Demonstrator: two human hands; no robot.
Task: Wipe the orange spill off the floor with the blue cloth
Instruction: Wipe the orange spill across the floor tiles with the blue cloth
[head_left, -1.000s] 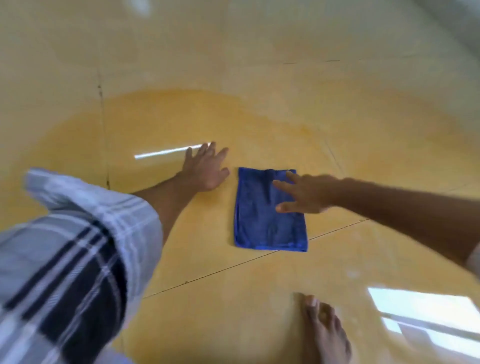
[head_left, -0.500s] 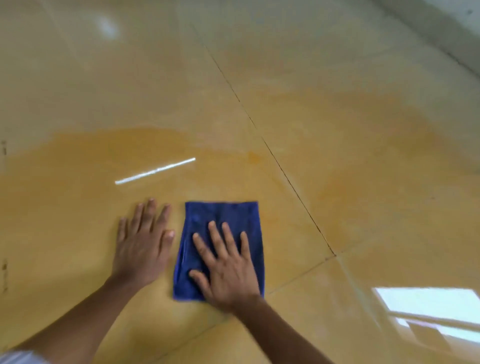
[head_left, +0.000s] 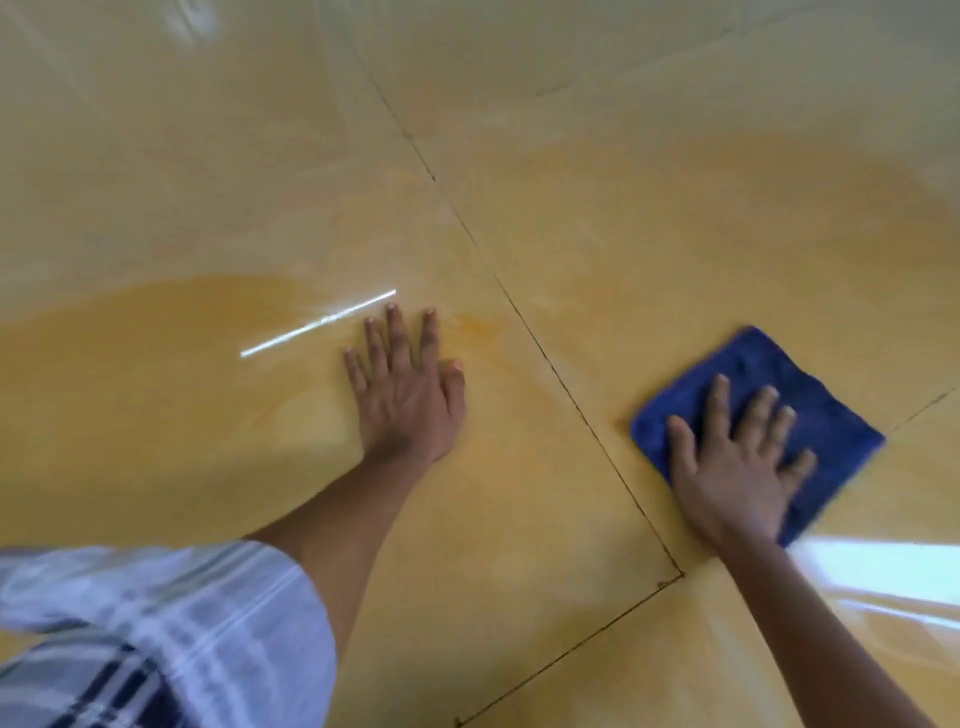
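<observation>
Right hand (head_left: 737, 457) lies flat, fingers straight and spread, palm pressing down on the blue cloth (head_left: 769, 395), no curl round it; likely so the whole pad bears on the wet floor (head_left: 571, 519) and can be slid, not lifted. Cloth sits folded into a rough square, tilted like a diamond, right of the dark tile joint (head_left: 550, 358) running diagonally through the frame. Left hand (head_left: 405, 389) is also released and flat on the floor, fingers straight, holding nothing; looks like a brace for body weight while leaning forward. It sits well apart from the cloth, on the other side of the joint. Orange spill (head_left: 130, 353) shows darkest to the left of that hand, with a paler orange film over much of the tiles, including far right. Checked sleeve (head_left: 156, 639) at lower left. Judgement: wiping under way, lots of spill left. Open floor all round the cloth; no wall or obstacle near it, so strokes can go any way. Only the braced left hand blocks a sweep leftward.
</observation>
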